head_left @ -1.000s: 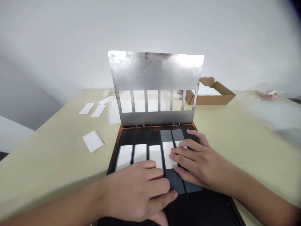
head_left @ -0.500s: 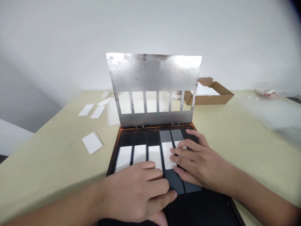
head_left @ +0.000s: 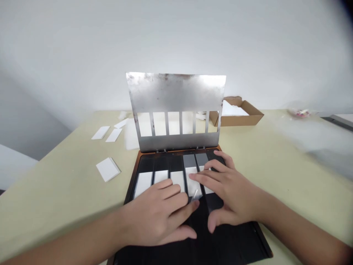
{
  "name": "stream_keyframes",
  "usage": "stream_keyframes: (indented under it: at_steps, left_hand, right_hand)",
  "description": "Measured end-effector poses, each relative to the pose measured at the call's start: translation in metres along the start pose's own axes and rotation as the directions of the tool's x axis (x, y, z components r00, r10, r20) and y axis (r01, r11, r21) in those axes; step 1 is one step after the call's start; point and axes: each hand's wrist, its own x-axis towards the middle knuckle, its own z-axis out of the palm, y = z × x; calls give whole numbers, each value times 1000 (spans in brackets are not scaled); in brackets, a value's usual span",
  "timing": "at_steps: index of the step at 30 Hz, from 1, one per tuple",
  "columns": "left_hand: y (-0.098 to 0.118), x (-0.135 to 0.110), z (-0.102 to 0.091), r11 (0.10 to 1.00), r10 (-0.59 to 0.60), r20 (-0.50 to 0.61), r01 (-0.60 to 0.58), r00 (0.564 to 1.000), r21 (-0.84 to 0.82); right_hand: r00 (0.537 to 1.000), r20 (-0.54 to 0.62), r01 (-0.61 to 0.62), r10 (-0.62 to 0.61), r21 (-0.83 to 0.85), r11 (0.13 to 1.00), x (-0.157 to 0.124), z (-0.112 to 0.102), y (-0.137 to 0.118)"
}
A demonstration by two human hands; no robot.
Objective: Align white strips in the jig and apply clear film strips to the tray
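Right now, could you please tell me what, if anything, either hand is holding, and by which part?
The right hand rests fingers on a white card, gripping nothing visible; whether the left hand holds anything cannot be told.

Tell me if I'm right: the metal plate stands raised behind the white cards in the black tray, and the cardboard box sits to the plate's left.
Wrong side: the head view shows the cardboard box to the right of the metal plate. The plate does stand raised behind the white cards in the black tray.
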Motion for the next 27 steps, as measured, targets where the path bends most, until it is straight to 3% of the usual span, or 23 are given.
stream_keyframes:
  at_steps: [5, 13, 20, 27]
  left_hand:
    - [0, -1, 1, 993, -119, -12, 119, 993, 13]
    - [0, -1, 0, 988, -143, -28, 140, 989, -67]
    - [-1, -2, 0, 994, 28, 27, -25, 999, -110]
    - [-1, -3, 3, 991, 48, 41, -42, 998, -126]
  right_hand:
    - [1000, -28, -4, 2, -87, 996, 3, 6, -1]
    - [1000, -26, -3, 3, -28, 1000, 5, 1, -5]
    - [997, -26, -70, 69, -45, 997, 5, 1, -4]
    - [1000, -5, 28, -30, -190, 981, 5, 6, 0]
